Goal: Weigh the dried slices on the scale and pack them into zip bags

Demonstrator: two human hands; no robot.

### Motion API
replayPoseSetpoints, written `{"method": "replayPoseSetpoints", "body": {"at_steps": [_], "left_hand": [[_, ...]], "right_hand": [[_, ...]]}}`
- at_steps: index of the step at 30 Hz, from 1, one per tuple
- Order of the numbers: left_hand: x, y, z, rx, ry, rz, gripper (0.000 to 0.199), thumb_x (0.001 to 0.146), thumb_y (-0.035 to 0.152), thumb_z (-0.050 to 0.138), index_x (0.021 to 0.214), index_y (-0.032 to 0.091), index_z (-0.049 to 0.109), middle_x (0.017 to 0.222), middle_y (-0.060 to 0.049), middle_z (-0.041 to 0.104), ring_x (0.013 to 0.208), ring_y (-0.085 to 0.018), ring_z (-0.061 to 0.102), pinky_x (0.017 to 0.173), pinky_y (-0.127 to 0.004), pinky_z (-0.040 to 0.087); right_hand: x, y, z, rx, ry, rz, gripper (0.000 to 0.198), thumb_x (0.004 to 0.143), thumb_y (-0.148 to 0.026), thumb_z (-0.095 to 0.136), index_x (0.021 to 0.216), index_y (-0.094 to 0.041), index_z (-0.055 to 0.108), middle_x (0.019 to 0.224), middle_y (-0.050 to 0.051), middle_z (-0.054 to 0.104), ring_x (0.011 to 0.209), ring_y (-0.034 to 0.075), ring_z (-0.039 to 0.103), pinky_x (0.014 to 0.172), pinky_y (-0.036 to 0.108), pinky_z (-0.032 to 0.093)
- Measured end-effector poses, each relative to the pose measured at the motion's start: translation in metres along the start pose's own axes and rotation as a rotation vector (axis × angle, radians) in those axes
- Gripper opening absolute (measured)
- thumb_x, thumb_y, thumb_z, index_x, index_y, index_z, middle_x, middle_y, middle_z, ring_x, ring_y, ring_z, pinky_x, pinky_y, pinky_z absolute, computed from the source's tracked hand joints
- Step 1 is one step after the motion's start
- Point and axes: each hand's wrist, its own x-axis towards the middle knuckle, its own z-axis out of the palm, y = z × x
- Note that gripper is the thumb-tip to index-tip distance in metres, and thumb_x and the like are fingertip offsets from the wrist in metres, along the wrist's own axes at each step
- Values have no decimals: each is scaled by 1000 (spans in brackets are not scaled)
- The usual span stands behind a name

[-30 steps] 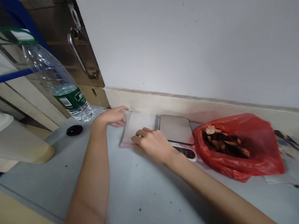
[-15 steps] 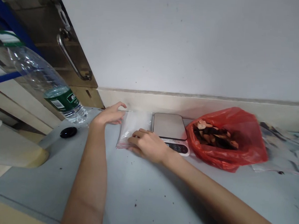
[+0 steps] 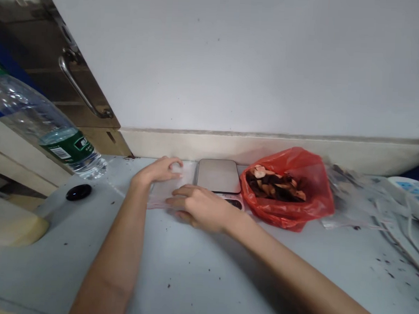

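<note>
A stack of clear plastic zip bags (image 3: 160,192) lies flat on the table, its pinkish zip edge towards me. My left hand (image 3: 161,169) reaches over the stack's left and far part, fingers apart and curved. My right hand (image 3: 202,206) rests at the stack's near right corner with bent, slightly spread fingers, hiding that corner. A digital kitchen scale (image 3: 218,175) with a bare metal plate stands right beside the bags, its front panel partly behind my right hand. Right of it sits an open red plastic bag (image 3: 287,212) holding dark and pale dried slices (image 3: 276,185).
At left are a water bottle (image 3: 64,144) with a green label, a round black lid (image 3: 79,192) and a whitish container (image 3: 9,221). Filled clear bags (image 3: 351,197) and a white power strip (image 3: 411,195) lie at right. A wall (image 3: 235,74) closes the back.
My view has turned to the right, bringing the power strip in. My left hand has moved right, from beside the bags to over them. My right hand stays at their near right corner.
</note>
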Motion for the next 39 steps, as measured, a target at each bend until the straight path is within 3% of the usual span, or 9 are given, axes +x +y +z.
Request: {"method": "replayPoseSetpoints", "body": {"at_steps": [6, 11, 14, 16, 19, 24, 29, 33, 39], "left_hand": [[1, 13, 1, 158, -94, -60, 77, 85, 54, 69, 156, 29, 54, 145, -16, 62, 133, -41, 61, 109, -48, 49], [-6, 50, -13, 228, -15, -25, 69, 96, 45, 54, 161, 23, 47, 154, -18, 58, 139, -37, 58, 114, -47, 46], [-16, 89, -13, 99, 180, 266, 56, 100, 43, 51, 152, 23, 59, 147, -11, 67, 132, -31, 63, 114, -43, 46], [-22, 117, -6, -43, 216, 486, 48, 100, 43, 53, 143, 25, 66, 140, -7, 72, 121, -27, 68, 108, -39, 51], [-26, 150, 10, -126, 128, 731, 38, 104, 41, 54, 134, 26, 72, 133, -4, 75, 117, -24, 69, 103, -34, 53], [-21, 171, 35, -29, 54, 813, 32, 107, 34, 55, 131, 23, 72, 123, -7, 74, 123, -26, 63, 101, -36, 54], [-19, 176, 49, 40, 124, 872, 25, 107, 29, 56, 116, 19, 78, 115, -9, 73, 121, -27, 60, 102, -40, 54], [-23, 180, 52, 15, 127, 943, 24, 107, 27, 57, 120, 22, 76, 116, -7, 74, 122, -25, 62, 105, -40, 53], [-24, 180, 50, 7, 128, 926, 23, 107, 27, 58, 119, 20, 76, 117, -7, 73, 121, -24, 62, 102, -39, 54]], "right_hand": [[-64, 17, -46, 166, 116, 107, 35, 102, -23, 59, 133, -21, 75, 124, 12, 80, 105, 26, 76, 89, 36, 55], [-122, 36, -90, 159, 142, 358, 36, 99, -30, 54, 123, -20, 79, 106, 7, 83, 90, 22, 75, 79, 33, 54], [-155, 53, -109, 90, 217, 489, 33, 96, -39, 55, 109, -25, 82, 106, 4, 83, 89, 23, 75, 75, 33, 55], [-176, 67, -117, 24, 299, 653, 30, 92, -39, 57, 103, -25, 81, 102, 5, 83, 86, 24, 75, 74, 35, 56], [-204, 87, -121, -59, 388, 908, 22, 86, -34, 62, 95, -24, 79, 95, 7, 83, 82, 26, 76, 73, 38, 59], [-227, 109, -114, -5, 403, 1157, 36, 85, -37, 67, 117, -22, 77, 110, 13, 82, 96, 31, 78, 84, 44, 63], [-222, 120, -101, 5, 326, 1251, 51, 76, -24, 78, 127, -23, 75, 119, 13, 81, 109, 33, 77, 96, 44, 61], [-222, 120, -101, -1, 362, 1348, 50, 74, -4, 68, 120, -21, 77, 107, 10, 82, 96, 28, 79, 85, 36, 62], [-225, 117, -104, -63, 387, 1460, 29, 76, -17, 78, 104, -24, 79, 99, 10, 81, 98, 31, 77, 81, 36, 60]]}}
